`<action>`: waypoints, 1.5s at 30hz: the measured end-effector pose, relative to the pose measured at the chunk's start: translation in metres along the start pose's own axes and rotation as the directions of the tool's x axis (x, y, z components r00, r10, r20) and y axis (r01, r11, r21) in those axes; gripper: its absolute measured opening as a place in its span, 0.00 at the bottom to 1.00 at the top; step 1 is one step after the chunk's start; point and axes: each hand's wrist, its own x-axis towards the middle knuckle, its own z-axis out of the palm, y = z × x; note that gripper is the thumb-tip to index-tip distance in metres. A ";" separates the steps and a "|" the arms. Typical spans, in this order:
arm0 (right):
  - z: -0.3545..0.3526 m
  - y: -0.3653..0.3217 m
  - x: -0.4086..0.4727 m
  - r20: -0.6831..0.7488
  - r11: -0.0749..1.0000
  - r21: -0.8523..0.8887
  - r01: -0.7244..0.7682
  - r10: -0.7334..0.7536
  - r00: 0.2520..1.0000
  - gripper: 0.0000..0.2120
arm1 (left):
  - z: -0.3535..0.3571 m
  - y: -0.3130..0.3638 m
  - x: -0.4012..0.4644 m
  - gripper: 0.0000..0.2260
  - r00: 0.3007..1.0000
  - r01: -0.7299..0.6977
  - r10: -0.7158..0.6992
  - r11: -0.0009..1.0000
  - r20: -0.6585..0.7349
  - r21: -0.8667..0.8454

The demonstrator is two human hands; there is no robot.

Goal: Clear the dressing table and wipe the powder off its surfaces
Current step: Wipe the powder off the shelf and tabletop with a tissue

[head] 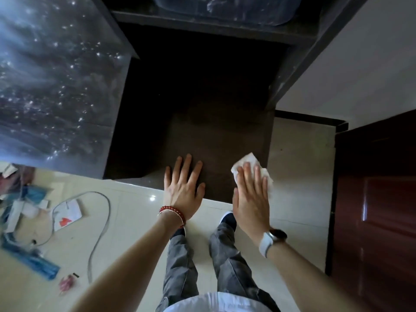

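The dressing table's low dark brown shelf (216, 140) lies below me, bare of objects. My left hand (183, 190), with a red bead bracelet at the wrist, rests flat with fingers spread on the shelf's front edge. My right hand (251, 199), with a white-strapped watch, presses a crumpled white tissue (246, 162) flat onto the shelf's front right corner. To the left a taller table surface (51, 82) is speckled and streaked with white powder. A dusty upper shelf (202, 21) sits at the top.
Items lie on the pale tiled floor (135, 217) at the left: a white cable (99, 233), a white card with red print (67, 213), blue packaging (29, 260) and a small pink object (66, 283). A red-brown door (378, 210) stands at right. My feet are just below the shelf.
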 end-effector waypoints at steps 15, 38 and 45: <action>0.065 -0.154 0.011 0.015 0.986 0.123 0.113 -0.116 0.993 0.27 | -0.013 -0.150 -0.100 0.26 0.987 0.140 -0.134 0.987 0.092 -0.072; -0.001 -0.334 -0.026 -0.072 0.776 0.592 0.217 -0.217 0.974 0.21 | -0.174 -0.262 -0.106 0.24 0.944 -0.030 -0.014 0.991 -0.330 -0.129; -0.040 -0.334 0.028 -0.227 0.940 0.164 0.298 -0.258 0.939 0.22 | -0.209 -0.270 -0.029 0.25 0.966 0.004 -0.007 1.000 -0.258 -0.010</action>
